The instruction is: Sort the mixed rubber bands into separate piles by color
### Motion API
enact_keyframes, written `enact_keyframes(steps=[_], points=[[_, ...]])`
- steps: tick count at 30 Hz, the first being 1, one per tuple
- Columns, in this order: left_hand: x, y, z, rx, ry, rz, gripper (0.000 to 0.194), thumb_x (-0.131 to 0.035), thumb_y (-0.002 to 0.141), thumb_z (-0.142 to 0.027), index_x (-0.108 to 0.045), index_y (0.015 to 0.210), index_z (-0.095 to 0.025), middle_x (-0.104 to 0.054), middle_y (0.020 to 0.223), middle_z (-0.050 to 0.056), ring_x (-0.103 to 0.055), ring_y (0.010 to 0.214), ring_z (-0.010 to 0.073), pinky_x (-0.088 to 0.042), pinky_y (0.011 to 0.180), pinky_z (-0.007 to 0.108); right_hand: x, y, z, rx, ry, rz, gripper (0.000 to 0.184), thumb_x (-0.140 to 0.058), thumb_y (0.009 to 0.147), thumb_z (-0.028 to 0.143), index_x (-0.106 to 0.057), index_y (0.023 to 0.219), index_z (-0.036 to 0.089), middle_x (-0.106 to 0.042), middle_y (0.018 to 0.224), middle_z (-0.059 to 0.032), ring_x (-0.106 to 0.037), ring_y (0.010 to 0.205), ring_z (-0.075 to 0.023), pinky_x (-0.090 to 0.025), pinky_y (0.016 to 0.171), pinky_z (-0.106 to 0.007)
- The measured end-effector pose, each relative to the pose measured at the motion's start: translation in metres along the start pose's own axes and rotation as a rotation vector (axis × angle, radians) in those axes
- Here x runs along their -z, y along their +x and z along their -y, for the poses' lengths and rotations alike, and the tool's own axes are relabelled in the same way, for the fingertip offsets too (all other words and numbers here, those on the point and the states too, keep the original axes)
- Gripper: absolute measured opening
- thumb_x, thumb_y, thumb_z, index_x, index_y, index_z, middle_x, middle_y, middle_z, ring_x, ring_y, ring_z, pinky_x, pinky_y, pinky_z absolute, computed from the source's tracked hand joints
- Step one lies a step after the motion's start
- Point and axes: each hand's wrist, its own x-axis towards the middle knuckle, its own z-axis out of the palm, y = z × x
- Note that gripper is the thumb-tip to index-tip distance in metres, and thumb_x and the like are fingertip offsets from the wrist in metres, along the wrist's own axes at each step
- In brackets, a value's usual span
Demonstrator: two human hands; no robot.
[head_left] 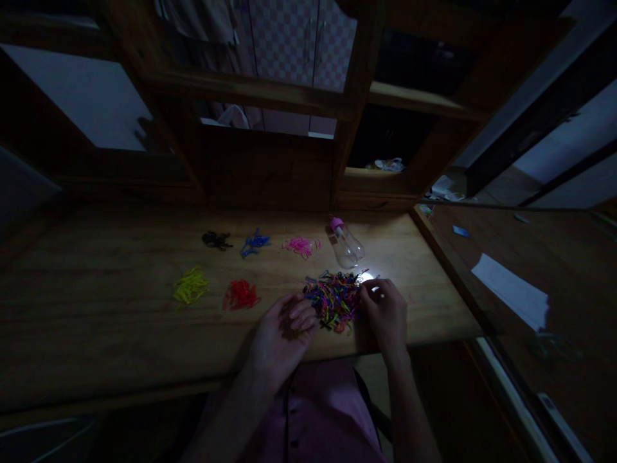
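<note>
A mixed pile of small coloured bands lies on the wooden desk near its front edge. My left hand rests beside the pile's left edge with its fingers curled onto the bands. My right hand sits at the pile's right edge, fingers pinched together at the bands; what they hold is too small to make out. Sorted little heaps lie farther out: yellow, red, black, blue and pink.
A clear plastic bottle with a pink cap lies on its side behind the mixed pile. Wooden shelving rises at the desk's back. To the right stands a darker surface with a white paper. The room is dim.
</note>
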Motion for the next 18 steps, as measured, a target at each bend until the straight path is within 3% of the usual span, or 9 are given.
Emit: enact_keyframes(steps=[5,9,12,14,18], points=[[0.000,0.000,-0.002,-0.034,0.006,-0.036,0.027,-0.037,0.092,-0.010,-0.048,0.068,-0.013,-0.041,0.056,-0.003,-0.043,0.049,0.0067,-0.042,0.051,0.020,0.007,0.000,0.002,-0.189,0.246,0.004,0.023,-0.063,0.083,0.042,-0.067,0.085,0.019,-0.066,0.074,-0.0016,-0.060,0.059,-0.0153,-0.045,0.056,-0.026],[-0.001,0.002,0.000,-0.096,0.070,-0.148,0.023,-0.040,0.091,-0.011,-0.059,0.078,-0.009,-0.057,0.068,0.004,-0.059,0.065,0.0121,-0.054,0.068,0.028,0.018,-0.002,0.010,-0.266,0.436,0.084,0.025,-0.066,0.081,0.043,-0.067,0.087,0.019,-0.068,0.076,-0.0029,-0.064,0.064,-0.0171,-0.048,0.055,-0.026],[-0.008,0.004,0.007,-0.113,0.137,-0.203,0.027,-0.038,0.092,-0.013,-0.064,0.097,-0.007,-0.068,0.094,0.013,-0.067,0.091,0.0207,-0.055,0.083,0.036,0.029,-0.011,0.030,-0.159,0.485,0.122,0.017,-0.067,0.082,0.036,-0.066,0.086,0.019,-0.068,0.083,-0.0030,-0.063,0.070,-0.0161,-0.049,0.061,-0.025],[-0.015,0.006,0.014,-0.077,0.156,-0.148,0.032,-0.036,0.092,-0.015,-0.064,0.104,-0.007,-0.067,0.108,0.015,-0.065,0.103,0.0227,-0.055,0.086,0.035,0.034,-0.021,0.048,-0.035,0.460,0.188,0.010,-0.065,0.084,0.030,-0.066,0.086,0.020,-0.066,0.084,-0.0030,-0.061,0.073,-0.0154,-0.047,0.062,-0.025],[-0.023,0.009,0.024,0.042,0.170,-0.075,0.036,-0.034,0.094,-0.017,-0.065,0.109,-0.008,-0.068,0.110,0.016,-0.065,0.106,0.0217,-0.057,0.080,0.030,0.036,-0.036,0.080,0.180,0.409,0.284,0.008,-0.063,0.086,0.023,-0.068,0.092,0.022,-0.063,0.096,-0.0053,-0.060,0.087,-0.0184,-0.049,0.074,-0.030]])
